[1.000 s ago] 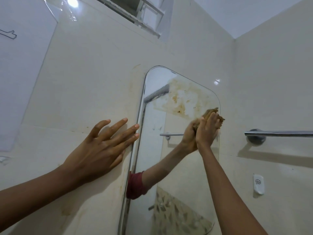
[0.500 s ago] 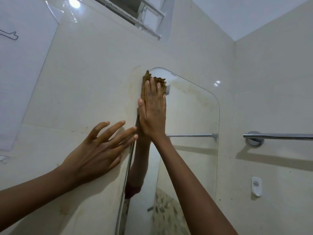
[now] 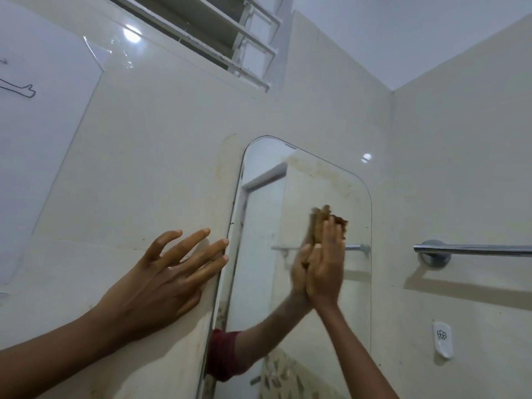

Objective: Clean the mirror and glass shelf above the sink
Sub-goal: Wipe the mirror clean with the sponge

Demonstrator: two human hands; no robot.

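Brown sponge [image 3: 328,226] is now mid-mirror, right of centre; half a sec ago I had it up at the mirror's top-left corner, so it's come down and across. A full sec ago it was near the right edge, over a big brown smear. That smear is mostly gone; only a faint tan band is left across the top of the mirror [image 3: 319,180]. View has tipped up a bit too: more of the louvred vent [image 3: 218,33] shows.

My right hand [image 3: 326,269] is flat, palm to the glass, fingers together and pointing up, pressing the sponge against the mirror. Sponge pokes out above my fingertips. Forearm runs up from bottom right. Hand is blurred, so it's moving. Its reflection meets it palm to palm, w/ a red sleeve showing lower down in the glass.

My left hand [image 3: 172,272] is empty, fingers spread apart, laid flat on the cream wall tile [image 3: 161,174] just left of the mirror. Two fingertips reach the mirror's left edge; can't tell if they actually touch it. It's about where it was before, fingers a bit wider and index lifted off the tile.

Chrome towel bar [image 3: 472,250] sits on the right wall, well apart from the mirror, w/ a small white wall hook [image 3: 442,342] below it. Glass shelf isn't in shot. No containers in sight either.
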